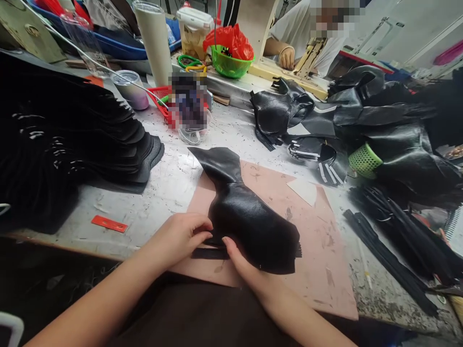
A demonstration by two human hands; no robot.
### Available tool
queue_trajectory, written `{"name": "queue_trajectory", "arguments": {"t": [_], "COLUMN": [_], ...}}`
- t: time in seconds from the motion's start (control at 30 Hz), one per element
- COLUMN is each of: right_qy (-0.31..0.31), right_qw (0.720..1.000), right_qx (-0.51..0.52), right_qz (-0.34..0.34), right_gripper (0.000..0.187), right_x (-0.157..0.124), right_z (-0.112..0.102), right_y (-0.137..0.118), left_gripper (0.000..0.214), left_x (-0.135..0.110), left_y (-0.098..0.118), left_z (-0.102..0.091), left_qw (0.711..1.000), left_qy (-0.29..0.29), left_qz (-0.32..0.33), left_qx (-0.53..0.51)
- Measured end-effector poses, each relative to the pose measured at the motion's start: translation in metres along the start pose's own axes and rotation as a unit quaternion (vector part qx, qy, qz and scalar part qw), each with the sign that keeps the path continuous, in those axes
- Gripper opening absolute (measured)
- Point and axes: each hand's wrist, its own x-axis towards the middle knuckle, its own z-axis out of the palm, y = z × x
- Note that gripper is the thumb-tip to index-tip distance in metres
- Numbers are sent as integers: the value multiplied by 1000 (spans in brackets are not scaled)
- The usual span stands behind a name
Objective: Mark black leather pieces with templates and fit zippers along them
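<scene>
A shaped black leather piece (253,226) with a seam across its narrow part lies on a pinkish board (325,260) in front of me. My left hand (186,236) is at its left edge, thumb and fingers nearly together on the rim. My right hand (249,270) grips the near edge, thumb showing and the other fingers hidden beneath the leather. A dark strip (210,253) sticks out from under the piece between my hands; its ribbed end shows at the right.
A tall stack of black cut pieces (90,140) stands left, near a red tag (109,223). Sewn black leather parts (398,149), a green basket (365,160) and black strips (390,260) lie right. Cups, a green bowl (231,62) and a co-worker's hand (287,58) are behind.
</scene>
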Motion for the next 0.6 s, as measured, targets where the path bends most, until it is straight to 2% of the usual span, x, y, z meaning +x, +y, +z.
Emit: {"name": "queue_trajectory", "arguments": {"t": [0.17,0.4,0.6], "right_qy": [-38,-58,-43], "right_qw": [998,993,994], "right_qx": [1,13,60], "right_qz": [43,99,84], "right_gripper": [40,39,34], "right_x": [3,0,-1], "right_z": [1,-8,-8], "right_y": [7,-1,-4], "left_gripper": [11,12,10], "left_x": [3,0,-2], "left_y": [-1,-1,-1], "left_z": [2,3,9], "left_qw": [1000,999,994], "left_qy": [3,18,39], "left_qz": [6,35,73], "left_qx": [11,25,72]}}
